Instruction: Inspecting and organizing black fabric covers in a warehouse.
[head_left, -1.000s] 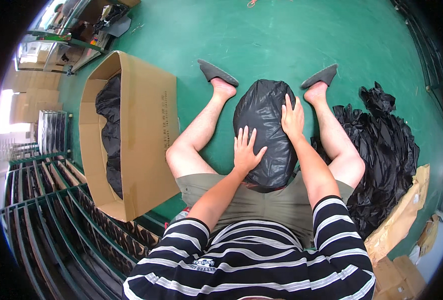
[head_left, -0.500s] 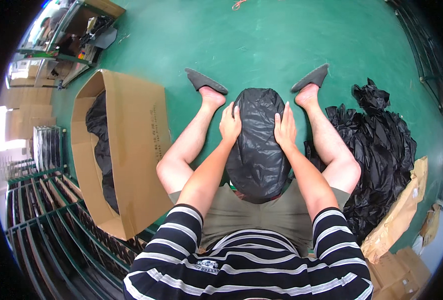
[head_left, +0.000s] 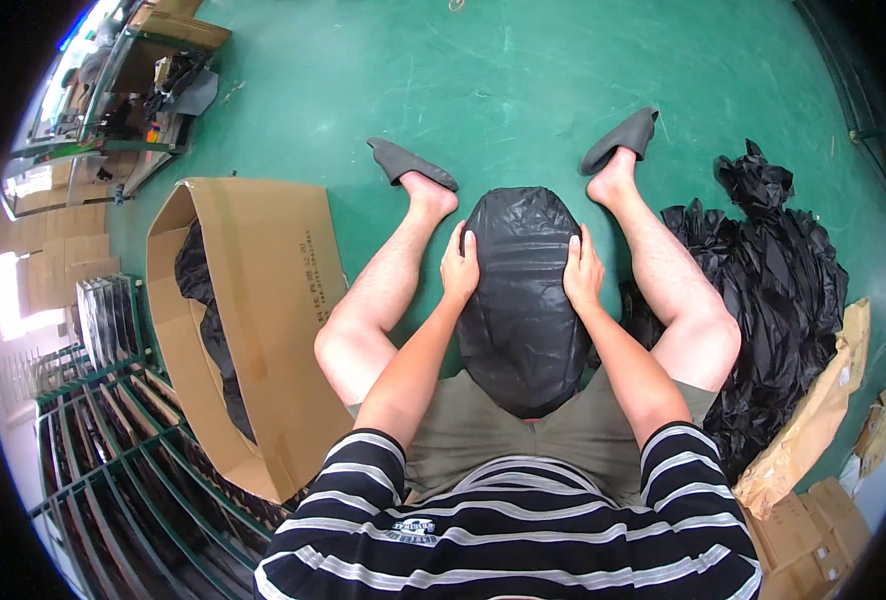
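Note:
Between my knees stands an oval bundle (head_left: 521, 300) covered in black plastic film, its lower end close to my lap. My left hand (head_left: 459, 265) presses against its left side, thumb lying on the top face and fingers round the edge. On the opposite side my right hand (head_left: 584, 270) holds it the same way. The film looks fairly smooth, with creases across the upper part. What lies under the film is hidden.
A tall cardboard box (head_left: 273, 330) with black plastic inside stands at my left, beside green metal racks (head_left: 123, 455). On the right lie crumpled black plastic bags (head_left: 763, 300), brown wrapping paper (head_left: 813, 405) and cardboard cartons (head_left: 808, 535). Green floor (head_left: 363, 70) extends ahead.
The film on the bundle looks smoother now. Both hands have shifted slightly down it, and fewer fingers show on the top face. My right foot has tilted.

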Demonstrator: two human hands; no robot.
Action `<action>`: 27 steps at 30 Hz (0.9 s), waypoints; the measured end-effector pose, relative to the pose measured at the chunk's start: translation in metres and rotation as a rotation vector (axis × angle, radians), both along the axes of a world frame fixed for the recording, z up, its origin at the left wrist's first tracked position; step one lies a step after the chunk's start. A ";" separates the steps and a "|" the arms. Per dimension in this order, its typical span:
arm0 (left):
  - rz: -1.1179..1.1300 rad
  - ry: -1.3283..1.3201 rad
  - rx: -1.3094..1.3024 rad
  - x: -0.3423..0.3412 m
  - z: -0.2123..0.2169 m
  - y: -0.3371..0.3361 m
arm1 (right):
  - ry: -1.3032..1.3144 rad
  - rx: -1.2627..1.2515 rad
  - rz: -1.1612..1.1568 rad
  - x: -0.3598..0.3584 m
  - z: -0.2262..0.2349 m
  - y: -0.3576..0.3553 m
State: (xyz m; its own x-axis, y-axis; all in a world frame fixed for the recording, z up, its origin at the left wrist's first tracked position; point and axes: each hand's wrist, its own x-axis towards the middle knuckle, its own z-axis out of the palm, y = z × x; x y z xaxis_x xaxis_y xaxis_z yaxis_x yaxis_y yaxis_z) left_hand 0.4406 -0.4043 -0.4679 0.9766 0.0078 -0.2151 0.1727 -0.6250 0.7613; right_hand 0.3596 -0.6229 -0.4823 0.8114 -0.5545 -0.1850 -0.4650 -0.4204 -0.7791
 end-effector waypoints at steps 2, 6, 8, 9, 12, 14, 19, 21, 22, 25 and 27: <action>0.003 0.002 -0.008 0.000 -0.001 0.002 | 0.026 0.016 0.000 0.001 0.003 0.000; -0.004 0.012 -0.047 0.000 -0.002 0.004 | -0.016 0.023 -0.014 0.000 0.000 0.000; -0.015 0.015 -0.058 0.001 -0.001 0.004 | -0.006 0.055 -0.011 -0.001 0.002 -0.002; -0.018 0.025 -0.070 0.002 -0.001 0.004 | 0.000 0.086 -0.010 -0.002 0.003 -0.003; -0.027 0.038 -0.084 0.000 -0.001 0.003 | -0.021 0.109 -0.009 -0.006 -0.006 -0.009; -0.007 -0.008 -0.078 -0.002 -0.008 0.006 | -0.035 0.123 -0.002 -0.005 -0.008 -0.010; 0.089 0.044 -0.038 -0.004 0.013 -0.007 | 0.025 0.111 -0.028 -0.002 -0.001 -0.012; 0.115 -0.155 0.059 -0.012 0.006 -0.008 | 0.014 0.086 -0.023 -0.004 -0.002 -0.012; 0.140 -0.348 0.165 -0.019 0.004 -0.006 | 0.065 0.080 -0.054 -0.005 0.001 -0.009; 0.129 -0.431 0.211 -0.051 0.001 0.003 | 0.137 0.113 -0.133 -0.020 0.009 -0.001; 0.137 -0.206 0.002 -0.082 0.008 0.010 | 0.155 0.164 -0.171 -0.046 0.006 0.001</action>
State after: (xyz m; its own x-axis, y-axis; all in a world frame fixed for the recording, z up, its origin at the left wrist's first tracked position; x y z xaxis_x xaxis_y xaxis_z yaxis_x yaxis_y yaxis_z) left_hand 0.3586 -0.3945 -0.4600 0.9895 0.1438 -0.0119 0.0978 -0.6076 0.7882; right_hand 0.3135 -0.6221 -0.4765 0.6638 -0.6334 -0.3978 -0.6369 -0.1998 -0.7446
